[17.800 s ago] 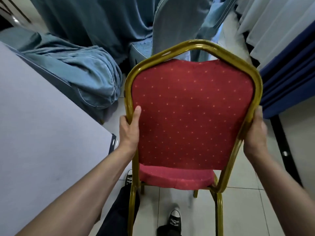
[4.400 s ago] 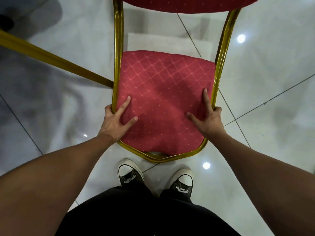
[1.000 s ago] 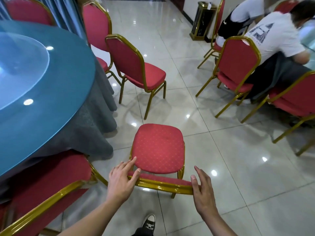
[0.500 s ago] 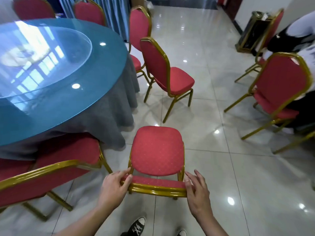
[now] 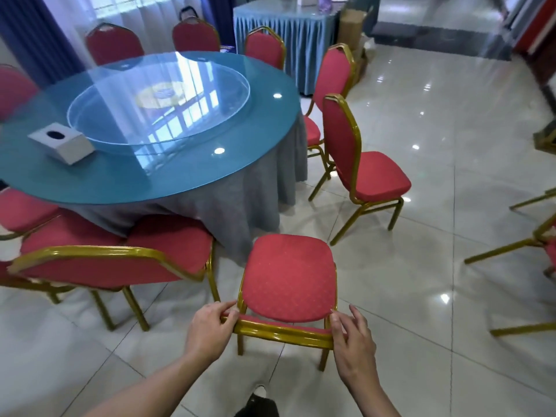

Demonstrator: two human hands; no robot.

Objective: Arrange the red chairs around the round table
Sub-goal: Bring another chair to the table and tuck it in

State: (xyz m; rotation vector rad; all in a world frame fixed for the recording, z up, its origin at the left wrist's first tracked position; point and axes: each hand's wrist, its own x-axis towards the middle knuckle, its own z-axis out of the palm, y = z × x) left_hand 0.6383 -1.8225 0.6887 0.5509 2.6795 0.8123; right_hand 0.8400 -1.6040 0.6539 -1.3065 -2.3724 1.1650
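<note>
1. At the far left, a tissue box (image 5: 61, 142) lies on the round table (image 5: 168, 179), whose grey cloth hangs to the floor.
2. A neighbouring chair (image 5: 120, 260) stands just left of the held one, its seat tucked toward the cloth.
3. The left hand (image 5: 210, 329) grasps the top rail of the red chair (image 5: 290, 273), fingers curled round the gold frame.
4. The right hand (image 5: 353, 341) pinches the same rail's other end.
5. To the right, another chair (image 5: 365, 173) faces away from the table.

head cam | worn high | faces forward-down | hands close below
</note>
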